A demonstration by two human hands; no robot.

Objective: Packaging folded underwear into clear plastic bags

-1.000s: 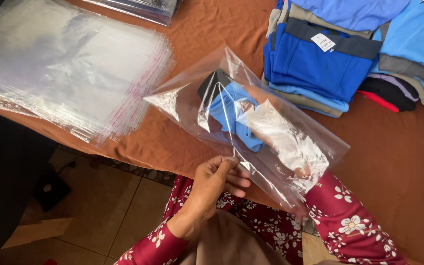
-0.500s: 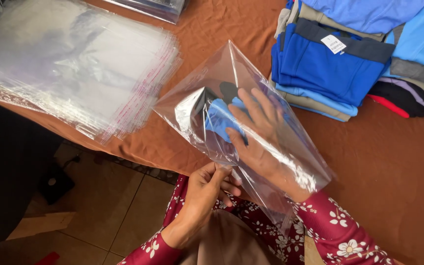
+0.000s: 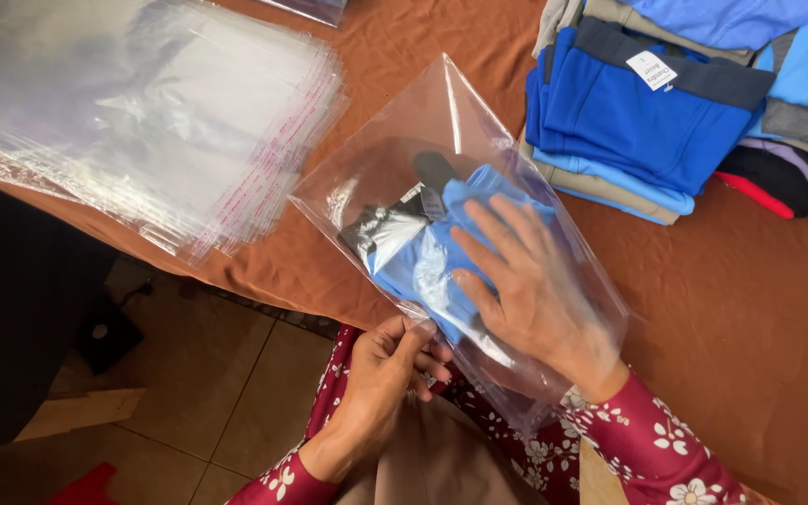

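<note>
— Fingers (image 3: 507,238) of the right hand (image 3: 540,299) lie spread inside the clear plastic bag (image 3: 441,122), pushing the folded blue garment (image 3: 423,262) deeper than before.

— And the left hand (image 3: 381,369)?

— Pinched on the bag's mouth, just off the brown table's (image 3: 750,309) edge; packing looks nearly finished.

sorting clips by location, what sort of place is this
Likely a small home or shop garment-packing spot. A stack of empty clear bags and a pile of folded clothes lie on a brown-clothed table, while the right hand slides a blue garment into a clear bag.
</note>
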